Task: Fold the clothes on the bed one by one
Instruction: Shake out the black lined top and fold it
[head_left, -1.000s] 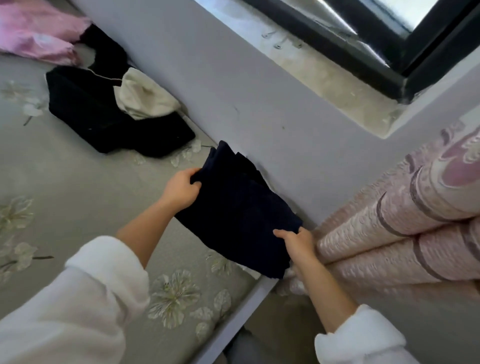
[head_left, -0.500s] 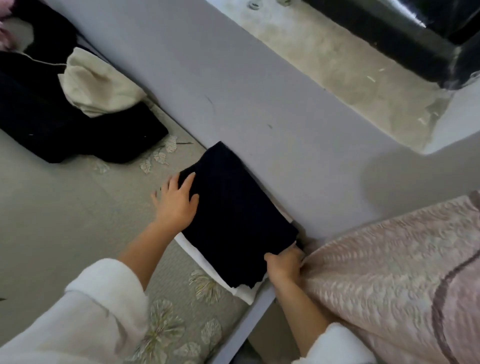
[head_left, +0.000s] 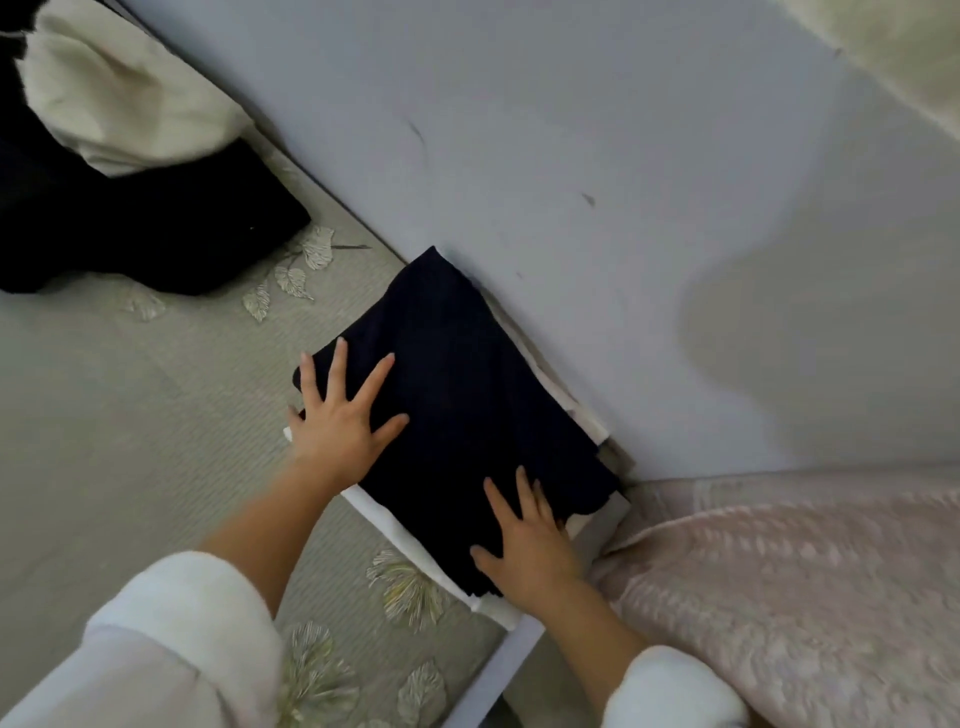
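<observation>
Seen from the head camera, a folded dark navy garment (head_left: 467, 405) lies at the corner of the bed, its far edge close against the wall (head_left: 571, 156). It sits on top of a stack whose lowest visible layer, a white folded piece (head_left: 395, 525), shows as a pale strip along the near side; thin pale edges also peek out on the wall side. The left hand (head_left: 337, 426) lies flat on the near-left corner of the dark garment, fingers straight and spread apart, holding nothing. The right hand (head_left: 524, 551) presses flat on the near-right corner, fingers likewise straight and slightly apart, the heel of the palm over the garment's edge. Both forearms are bare, with thick white sleeves (head_left: 171, 639) pushed back. The bed cover (head_left: 130, 415) is a grey-green fabric with a fine ribbed weave and pale embroidered leaves and flowers scattered across it. A pale bed edge (head_left: 498, 675) runs along the bottom, near the right forearm. The wall is a plain bluish grey with a few dark scuffs and a soft shadow on its right part. To the right of the stack, a pink quilted textile (head_left: 805, 571) fills the lower right. At the upper left, well apart from the stack, an unfolded black garment (head_left: 130, 228) lies on the cover with a cream garment (head_left: 119, 98) bunched on top of it.
</observation>
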